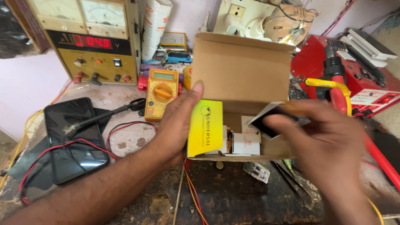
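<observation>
**Open cardboard box held on a cluttered repair bench**

Seen from the head camera, an open brown cardboard box [243, 71] with a yellow-green printed side is steadied on a dark, scuffed worktop [233, 196]. Its flap stands upright. Small white packets [246, 143] are stacked inside it.

The left hand [177, 125] is pressed against the box's yellow-green side, fingers extended flat along it.

The right hand [329, 141], blurred, is held over the box's open top; its fingers are closed around a small flat dark-and-white card-like piece [271, 118].

To the left lie a yellow multimeter [161, 93], a black smartphone [75, 139] crossed by red wires [83, 143], and a beige bench power supply [93, 39]. A red casing [371, 81] is seen behind the right hand.
</observation>
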